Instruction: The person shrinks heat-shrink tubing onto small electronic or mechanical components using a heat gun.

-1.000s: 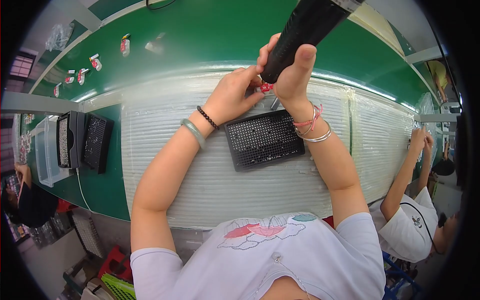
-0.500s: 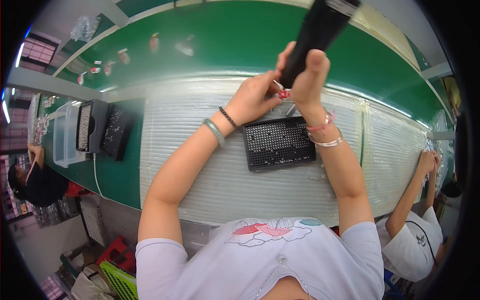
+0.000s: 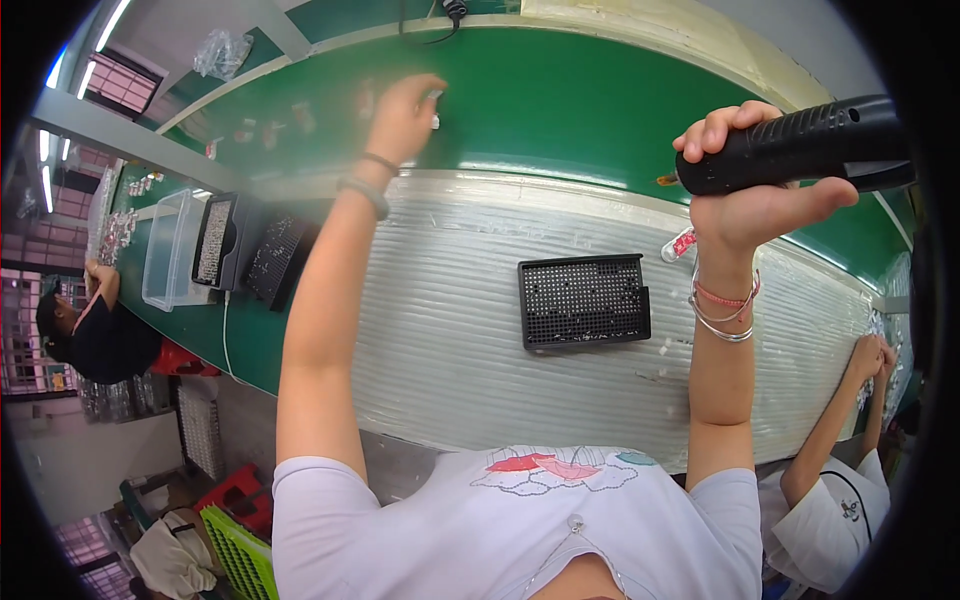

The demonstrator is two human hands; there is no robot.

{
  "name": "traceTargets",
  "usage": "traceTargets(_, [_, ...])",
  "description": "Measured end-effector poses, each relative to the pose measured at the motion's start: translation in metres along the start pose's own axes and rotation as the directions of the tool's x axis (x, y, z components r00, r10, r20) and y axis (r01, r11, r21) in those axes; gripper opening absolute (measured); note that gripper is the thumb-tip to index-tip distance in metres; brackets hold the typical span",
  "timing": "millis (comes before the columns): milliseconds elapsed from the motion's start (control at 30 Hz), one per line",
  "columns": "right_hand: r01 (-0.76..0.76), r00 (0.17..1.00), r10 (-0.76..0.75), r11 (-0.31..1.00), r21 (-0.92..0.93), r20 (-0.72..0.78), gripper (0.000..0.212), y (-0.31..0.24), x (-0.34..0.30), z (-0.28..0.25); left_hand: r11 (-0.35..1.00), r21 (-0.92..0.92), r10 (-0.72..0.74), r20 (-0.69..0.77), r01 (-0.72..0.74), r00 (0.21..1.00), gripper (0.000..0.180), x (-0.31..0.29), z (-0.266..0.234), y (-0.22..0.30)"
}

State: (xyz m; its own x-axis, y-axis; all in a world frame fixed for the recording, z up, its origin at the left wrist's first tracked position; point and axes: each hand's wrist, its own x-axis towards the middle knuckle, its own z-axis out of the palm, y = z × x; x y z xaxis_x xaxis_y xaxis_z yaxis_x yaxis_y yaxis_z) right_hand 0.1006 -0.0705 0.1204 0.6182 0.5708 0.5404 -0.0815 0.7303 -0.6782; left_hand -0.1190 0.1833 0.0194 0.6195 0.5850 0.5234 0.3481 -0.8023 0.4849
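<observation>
A black electric screwdriver (image 3: 790,150) lies sideways in my right hand (image 3: 745,210); the fingers wrap over its body and the thumb sticks out along it. Its tip points left, over the edge of the green belt (image 3: 560,110). My left hand (image 3: 402,118) reaches far out over that belt, fingers curled with a small white part (image 3: 436,94) at their tips. Beside my right wrist, a small red-and-white part (image 3: 680,245) rests on the ribbed mat (image 3: 450,300). Between my arms sits a black tray (image 3: 585,338) whose grid of holes holds small metallic pieces.
Blurred red-and-white parts (image 3: 272,133) lie on the belt's left side. At left stand a clear plastic bin (image 3: 172,250), a black box (image 3: 215,240) and a dark tray (image 3: 280,262). Small white bits (image 3: 665,345) dot the mat. One person works at far left, another at right.
My left hand has left the red-and-white part and moved forward left over the belt. The screwdriver has swung from upright to sideways, moving right with my right hand. The part now lies on the mat.
</observation>
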Motion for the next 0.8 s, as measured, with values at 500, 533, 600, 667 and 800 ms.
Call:
traceTargets(500, [-0.203,0.978,0.210,0.958,-0.205,0.016,0.097,-0.004,-0.032,0.003,0.994,0.056,0.083,0.113,-0.090,0.990,0.025,-0.033,0.016,0.010])
traceTargets(533, [-0.210,0.973,0.226,0.949,-0.233,0.044,0.097,-0.003,-0.036,0.001,0.997,0.041,0.058,0.131,-0.064,0.990,0.025,-0.028,0.019,0.017])
traceTargets(600, [-0.222,0.970,0.240,0.940,-0.261,0.041,0.098,-0.002,-0.049,-0.005,0.998,0.001,0.057,0.152,-0.058,0.987,0.026,-0.029,0.034,0.037])
traceTargets(667, [-0.244,0.963,0.264,0.939,-0.242,0.052,0.098,0.000,-0.062,-0.009,0.985,-0.131,0.126,0.128,-0.109,0.984,0.026,-0.031,0.048,0.081])
traceTargets(800, [-0.261,0.959,0.283,0.917,-0.301,0.031,0.096,0.013,-0.079,-0.014,0.937,-0.257,0.291,0.194,-0.238,0.937,0.024,-0.045,0.071,0.144])
